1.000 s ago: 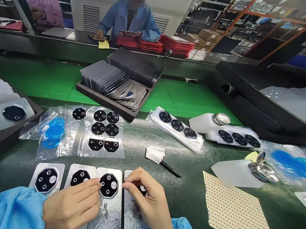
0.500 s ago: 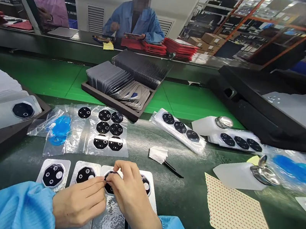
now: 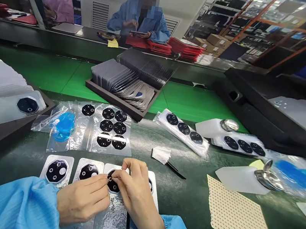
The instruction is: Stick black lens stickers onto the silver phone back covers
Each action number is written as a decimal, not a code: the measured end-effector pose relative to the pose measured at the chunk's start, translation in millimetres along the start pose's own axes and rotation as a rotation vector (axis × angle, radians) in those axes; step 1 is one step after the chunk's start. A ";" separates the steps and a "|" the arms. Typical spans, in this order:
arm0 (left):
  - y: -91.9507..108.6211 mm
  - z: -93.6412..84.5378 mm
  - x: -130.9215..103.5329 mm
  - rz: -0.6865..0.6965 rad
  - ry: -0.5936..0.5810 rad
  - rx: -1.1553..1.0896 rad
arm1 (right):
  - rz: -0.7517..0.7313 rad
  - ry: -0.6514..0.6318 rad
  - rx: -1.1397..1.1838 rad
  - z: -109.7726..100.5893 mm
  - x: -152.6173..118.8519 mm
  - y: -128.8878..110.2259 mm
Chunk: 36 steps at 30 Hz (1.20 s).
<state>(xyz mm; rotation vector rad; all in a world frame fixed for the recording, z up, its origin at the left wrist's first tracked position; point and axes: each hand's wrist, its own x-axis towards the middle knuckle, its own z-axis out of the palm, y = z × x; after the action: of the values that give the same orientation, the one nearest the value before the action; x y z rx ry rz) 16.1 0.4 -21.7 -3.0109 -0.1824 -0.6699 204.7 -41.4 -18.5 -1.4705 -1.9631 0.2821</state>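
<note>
Since the frame a second ago, the right hand (image 3: 139, 199) has moved left from the rightmost silver panel (image 3: 156, 186) to the third silver panel (image 3: 110, 220), meeting the fingertips of the left hand (image 3: 84, 198). Nearest, that panel's long axis runs from beneath the fingertips back between the wrists. Its black octagonal disc (image 3: 114, 188) lies right under the fingertips: the left ones at its left edge, the right ones over its upper part, so the right hand covers more of it. The right thumb and forefinger are drawn together, the left fingers lie side by side; whether either pinches anything, I cannot tell. Left of the left fingertips is a second black disc (image 3: 85, 172). Beyond the right fingers, rightward, lies a white scrap (image 3: 161, 154); beyond the left fingers, a clear bag (image 3: 94, 144); farthest, a packed tray (image 3: 109, 94).
</note>
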 end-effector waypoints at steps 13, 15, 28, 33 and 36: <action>-0.3 0.0 0.6 0.010 -0.002 -0.012 | 0.036 -0.027 0.083 -2.3 -1.2 -0.4; -0.4 -0.4 -0.1 0.021 0.008 -0.006 | 0.051 -0.005 0.111 -3.0 -1.0 1.6; -2.0 0.4 1.6 0.011 0.031 -0.031 | 0.089 -0.029 0.109 -2.4 -1.0 4.3; -2.1 -0.5 2.1 0.015 0.015 -0.027 | 0.066 -0.039 0.108 -4.0 -1.0 1.6; -1.3 -1.2 2.8 0.009 0.003 -0.019 | 0.034 -0.037 0.072 -1.4 -2.3 -0.5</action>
<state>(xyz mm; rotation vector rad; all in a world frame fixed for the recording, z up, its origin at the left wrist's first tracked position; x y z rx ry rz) 17.9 1.9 -19.4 -3.0268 -0.1635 -0.6801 205.5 -44.0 -18.1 -1.4626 -1.9382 0.3937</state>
